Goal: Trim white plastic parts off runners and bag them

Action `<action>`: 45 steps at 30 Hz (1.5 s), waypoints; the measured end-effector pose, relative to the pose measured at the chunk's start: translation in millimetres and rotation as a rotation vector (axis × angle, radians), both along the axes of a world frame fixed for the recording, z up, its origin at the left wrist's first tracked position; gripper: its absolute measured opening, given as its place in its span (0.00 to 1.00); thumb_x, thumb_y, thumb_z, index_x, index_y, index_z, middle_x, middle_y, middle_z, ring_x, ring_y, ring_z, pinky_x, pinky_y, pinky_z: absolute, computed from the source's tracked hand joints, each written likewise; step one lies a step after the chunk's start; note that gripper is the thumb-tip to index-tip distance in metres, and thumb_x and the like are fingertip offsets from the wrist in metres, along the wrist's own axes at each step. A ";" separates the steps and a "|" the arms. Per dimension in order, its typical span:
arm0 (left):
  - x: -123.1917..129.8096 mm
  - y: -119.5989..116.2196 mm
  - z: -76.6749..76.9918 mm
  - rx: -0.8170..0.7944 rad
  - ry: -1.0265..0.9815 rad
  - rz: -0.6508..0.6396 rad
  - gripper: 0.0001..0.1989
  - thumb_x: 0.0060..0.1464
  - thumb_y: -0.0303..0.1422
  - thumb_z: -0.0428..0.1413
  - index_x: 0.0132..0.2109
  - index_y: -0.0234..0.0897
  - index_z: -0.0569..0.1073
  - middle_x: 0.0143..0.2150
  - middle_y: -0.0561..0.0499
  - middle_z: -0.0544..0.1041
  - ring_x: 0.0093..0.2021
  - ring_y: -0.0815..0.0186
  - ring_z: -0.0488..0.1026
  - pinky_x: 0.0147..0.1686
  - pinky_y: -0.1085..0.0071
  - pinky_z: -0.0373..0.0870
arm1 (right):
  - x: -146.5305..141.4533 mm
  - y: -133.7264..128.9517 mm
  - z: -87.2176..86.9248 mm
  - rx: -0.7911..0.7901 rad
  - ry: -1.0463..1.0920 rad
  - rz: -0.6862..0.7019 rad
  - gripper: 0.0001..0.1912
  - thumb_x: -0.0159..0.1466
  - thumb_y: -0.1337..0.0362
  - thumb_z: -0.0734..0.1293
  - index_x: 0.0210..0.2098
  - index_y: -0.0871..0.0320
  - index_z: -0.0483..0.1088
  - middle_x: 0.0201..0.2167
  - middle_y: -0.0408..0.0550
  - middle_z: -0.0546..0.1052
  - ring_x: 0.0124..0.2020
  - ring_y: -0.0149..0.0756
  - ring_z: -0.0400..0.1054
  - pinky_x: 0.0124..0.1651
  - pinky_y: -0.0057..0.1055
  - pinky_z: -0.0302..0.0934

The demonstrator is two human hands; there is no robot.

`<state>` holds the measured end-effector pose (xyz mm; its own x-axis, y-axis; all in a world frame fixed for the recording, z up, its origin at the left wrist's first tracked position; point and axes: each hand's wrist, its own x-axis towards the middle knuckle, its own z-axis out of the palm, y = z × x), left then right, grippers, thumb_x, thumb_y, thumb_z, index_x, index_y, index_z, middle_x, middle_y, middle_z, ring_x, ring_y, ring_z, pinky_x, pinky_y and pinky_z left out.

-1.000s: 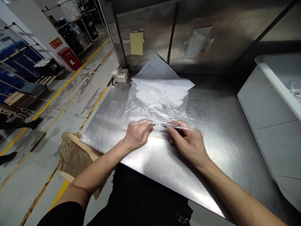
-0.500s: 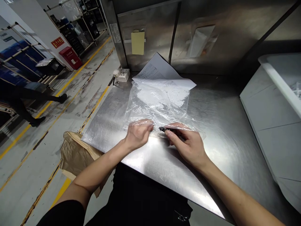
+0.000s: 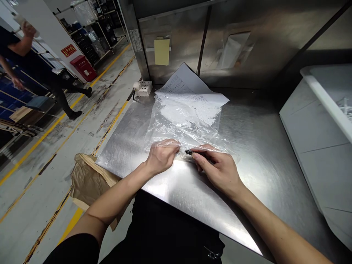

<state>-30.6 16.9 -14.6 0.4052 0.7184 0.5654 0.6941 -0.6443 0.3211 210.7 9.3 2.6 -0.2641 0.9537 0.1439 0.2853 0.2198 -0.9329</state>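
Observation:
On the metal table lies a clear plastic bag (image 3: 156, 124) with small white pieces (image 3: 176, 112) inside. My left hand (image 3: 162, 156) is closed at the bag's near edge, its fingers curled in and pinching the film. To its right, my right hand (image 3: 218, 167) grips a small black tool (image 3: 189, 152) between thumb and forefinger. The tool's narrow tip points left toward my left hand, with a short gap between them. Most of the tool is hidden in the palm, so its kind does not show. A printed paper sheet (image 3: 187, 82) rests at the bag's far end.
A large white bin (image 3: 302, 139) stands at the right of the metal table (image 3: 258, 124). A power socket (image 3: 144, 88) sits at the back left corner. Brown paper sacking (image 3: 90, 179) hangs by the left edge. A person (image 3: 35, 66) walks along the floor at far left.
My right hand and the black tool have shifted very slightly left. My left hand and the bag look the same. The person at far left has come further into view, moving right.

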 end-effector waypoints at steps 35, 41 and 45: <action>3.5 2.0 -3.9 -0.194 -0.117 0.005 0.15 0.79 0.37 0.53 0.50 0.39 0.84 0.46 0.46 0.89 0.46 0.59 0.87 0.48 0.65 0.82 | -8.3 12.4 -3.6 -0.034 0.261 -0.091 0.23 0.68 0.43 0.75 0.42 0.59 0.79 0.23 0.41 0.73 0.21 0.35 0.68 0.27 0.33 0.63; 6.4 1.9 -3.9 -0.099 -0.140 -0.051 0.11 0.76 0.37 0.58 0.50 0.40 0.86 0.48 0.48 0.90 0.47 0.59 0.89 0.49 0.64 0.85 | -8.0 12.2 1.3 -0.037 0.287 -0.134 0.19 0.66 0.47 0.76 0.40 0.58 0.79 0.24 0.42 0.74 0.21 0.35 0.69 0.26 0.34 0.65; 7.4 2.5 -8.0 -0.013 -0.128 0.024 0.11 0.76 0.37 0.59 0.49 0.39 0.86 0.46 0.47 0.90 0.47 0.58 0.89 0.48 0.64 0.85 | -4.1 13.7 -1.9 -0.039 0.268 -0.149 0.16 0.66 0.51 0.76 0.42 0.58 0.80 0.22 0.41 0.75 0.20 0.35 0.69 0.26 0.33 0.65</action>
